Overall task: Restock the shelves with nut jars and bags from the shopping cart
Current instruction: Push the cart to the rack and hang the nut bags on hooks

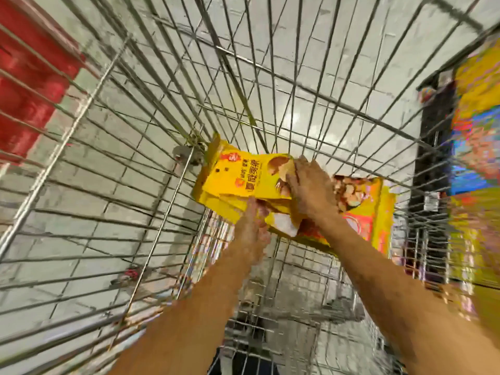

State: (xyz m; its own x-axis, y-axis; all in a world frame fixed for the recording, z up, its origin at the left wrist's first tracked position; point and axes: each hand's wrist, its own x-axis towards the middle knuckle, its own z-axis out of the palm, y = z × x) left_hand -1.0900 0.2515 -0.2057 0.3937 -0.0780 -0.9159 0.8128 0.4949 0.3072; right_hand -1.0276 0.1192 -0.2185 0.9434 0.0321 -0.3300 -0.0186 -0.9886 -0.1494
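Right hand (308, 188) lies palm-down on top of a yellow nut bag (243, 180), its fingers spread over the printed nut picture and bent over the bag's far edge, so it grips the bag from above. Left hand (251, 226) reaches up from below, fingertips against the near edge of the same bundle of packets; motion blur hides whether those fingers pinch the packets or only touch them. A second bag (373, 209), yellow and orange with nuts printed on it, juts out to the right from beneath the right hand, tilted down toward the near side. Both bags sit inside the wire basket of the shopping cart (162, 190), in its middle. Whether they rest on its bottom grid is unclear. Pale floor tiles (297, 90) show through the wires. A shelf (438, 163) with bright packets stands beyond the cart's right wall, and a red block (27, 90) stands beyond its left wall.
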